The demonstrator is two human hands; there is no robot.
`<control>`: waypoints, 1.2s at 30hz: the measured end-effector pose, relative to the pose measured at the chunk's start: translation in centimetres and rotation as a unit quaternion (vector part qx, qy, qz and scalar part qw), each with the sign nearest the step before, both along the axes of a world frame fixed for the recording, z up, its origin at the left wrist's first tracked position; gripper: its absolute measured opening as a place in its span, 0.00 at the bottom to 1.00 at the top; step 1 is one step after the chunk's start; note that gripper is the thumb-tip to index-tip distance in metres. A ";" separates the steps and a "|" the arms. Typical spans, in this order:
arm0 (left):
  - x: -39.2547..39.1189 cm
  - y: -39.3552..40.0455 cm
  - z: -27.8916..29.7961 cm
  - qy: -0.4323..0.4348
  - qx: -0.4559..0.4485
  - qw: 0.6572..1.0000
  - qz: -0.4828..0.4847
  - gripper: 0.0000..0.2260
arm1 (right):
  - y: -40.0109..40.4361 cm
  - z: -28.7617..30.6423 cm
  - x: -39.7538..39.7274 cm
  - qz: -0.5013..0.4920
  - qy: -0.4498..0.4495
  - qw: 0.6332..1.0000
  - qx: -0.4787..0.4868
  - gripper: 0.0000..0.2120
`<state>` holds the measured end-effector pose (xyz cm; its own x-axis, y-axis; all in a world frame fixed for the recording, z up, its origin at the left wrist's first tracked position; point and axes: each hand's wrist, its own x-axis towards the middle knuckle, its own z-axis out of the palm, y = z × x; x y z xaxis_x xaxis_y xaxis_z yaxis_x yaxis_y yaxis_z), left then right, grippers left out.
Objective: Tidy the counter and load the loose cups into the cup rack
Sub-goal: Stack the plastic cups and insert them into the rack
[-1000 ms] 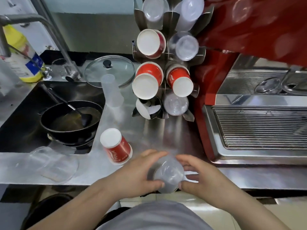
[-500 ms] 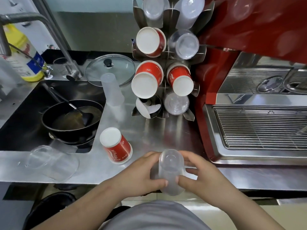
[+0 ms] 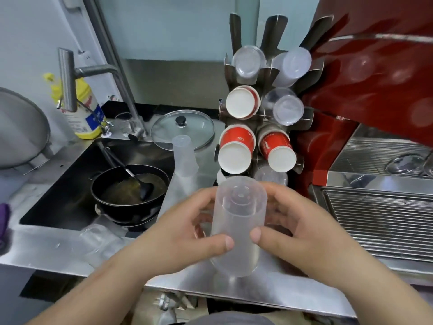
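A frosted clear plastic cup (image 3: 236, 221) is held upside down above the counter, base toward the camera. My left hand (image 3: 185, 233) grips its left side and my right hand (image 3: 297, 233) grips its right side, thumbs on the front. Behind it stands the metal cup rack (image 3: 269, 78), holding red paper cups (image 3: 236, 146) and clear cups (image 3: 288, 109). Another frosted cup (image 3: 184, 158) stands upside down on the steel counter (image 3: 46, 252) left of the rack. A clear cup (image 3: 100, 238) lies on its side at the sink's front edge. The red cup seen earlier on the counter is hidden behind my left hand.
A sink (image 3: 70, 184) on the left holds a black pan (image 3: 131, 188) with a ladle. A glass lid (image 3: 182, 129) lies behind the sink, next to a tap (image 3: 93, 71) and a yellow bottle (image 3: 82, 109). A red coffee machine (image 3: 375, 195) with a drip grate stands on the right.
Both hands have lifted the frosted cup from low at the counter's front edge up toward the rack. The camera has tilted up, showing more of the rack's top.
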<state>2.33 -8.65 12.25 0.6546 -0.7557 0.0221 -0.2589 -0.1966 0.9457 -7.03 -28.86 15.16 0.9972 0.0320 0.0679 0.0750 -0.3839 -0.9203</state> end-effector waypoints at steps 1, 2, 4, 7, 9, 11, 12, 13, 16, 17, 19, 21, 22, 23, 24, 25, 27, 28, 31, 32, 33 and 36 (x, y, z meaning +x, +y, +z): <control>0.4 0.5 0.7 -0.010 -0.007 1.000 0.001 0.28 | 0.5 0.6 0.5 0.004 -0.011 1.000 -0.004 0.26; 1.0 1.1 1.4 -0.026 -0.016 1.000 0.004 0.28 | 1.0 1.1 1.1 0.008 -0.023 1.000 -0.011 0.27; 2.0 2.2 2.5 -0.066 -0.025 0.997 0.016 0.27 | 1.9 2.1 2.2 0.014 -0.044 0.999 -0.025 0.27; 4.2 4.3 4.1 -0.113 -0.033 0.993 0.024 0.28 | 3.9 3.6 4.4 0.021 -0.065 0.997 -0.043 0.28; 5.7 5.5 4.9 -0.148 -0.039 0.988 0.030 0.29 | 5.3 4.1 5.8 0.012 -0.089 0.994 -0.061 0.28; 7.6 7.0 5.6 -0.187 -0.042 0.981 0.038 0.30 | 6.9 4.5 7.4 -0.007 -0.114 0.991 -0.073 0.29; 8.5 7.7 5.9 -0.205 -0.040 0.977 0.038 0.31 | 7.7 4.6 8.3 -0.016 -0.124 0.989 -0.079 0.30; 9.6 8.4 6.1 -0.228 -0.034 0.972 0.037 0.32 | 8.6 4.6 9.2 -0.022 -0.131 0.987 -0.086 0.30; 13.1 10.1 6.2 -0.329 -0.010 0.943 0.037 0.32 | 10.8 4.2 12.0 -0.056 -0.169 0.975 -0.133 0.30; 14.4 10.6 6.2 -0.358 -0.009 0.933 0.037 0.31 | 11.4 3.9 12.9 -0.072 -0.187 0.967 -0.160 0.31; 16.8 11.3 5.6 -0.383 -0.018 0.923 0.028 0.29 | 12.6 3.2 14.7 -0.094 -0.195 0.959 -0.181 0.33; 19.1 11.7 4.8 -0.389 -0.023 0.921 0.016 0.29 | 13.6 2.2 16.7 -0.111 -0.185 0.959 -0.182 0.32; 20.1 11.8 4.3 -0.388 -0.022 0.921 0.010 0.29 | 13.9 1.7 17.6 -0.119 -0.179 0.959 -0.183 0.32; 21.1 11.8 3.7 -0.384 -0.018 0.923 0.005 0.29 | 14.2 1.2 18.4 -0.125 -0.170 0.960 -0.185 0.31; 22.1 11.7 3.1 -0.378 -0.012 0.926 0.001 0.29 | 14.3 0.8 19.2 -0.128 -0.156 0.961 -0.188 0.31; 23.2 11.6 2.5 -0.366 -0.004 0.931 -0.004 0.28 | 14.3 0.5 20.1 -0.133 -0.140 0.962 -0.195 0.30; 25.2 11.0 1.5 -0.334 0.011 0.942 -0.012 0.29 | 14.2 -0.1 21.9 -0.148 -0.108 0.961 -0.207 0.30; 26.1 10.5 1.0 -0.319 0.013 0.948 -0.016 0.29 | 13.9 -0.4 22.7 -0.156 -0.095 0.960 -0.210 0.29; 28.3 8.5 0.2 -0.270 0.002 0.963 -0.024 0.31 | 12.7 -0.9 25.3 -0.176 -0.061 0.962 -0.202 0.28; 29.0 7.8 -0.1 -0.253 -0.001 0.967 -0.027 0.30 | 12.3 -0.9 26.0 -0.183 -0.050 0.963 -0.193 0.28; 29.7 7.1 -0.3 -0.239 -0.002 0.971 -0.030 0.30 | 11.9 -0.8 26.6 -0.192 -0.040 0.963 -0.185 0.28; 31.5 5.3 -1.2 -0.206 0.002 0.978 -0.029 0.31 | 10.9 -0.7 28.0 -0.210 -0.016 0.964 -0.160 0.27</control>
<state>33.79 -3.32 11.09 0.5463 -0.7921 0.2725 -0.6288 -0.1729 0.7581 20.99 -17.96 14.43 0.9242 -0.3504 0.1517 -0.1234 -0.6500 -0.7499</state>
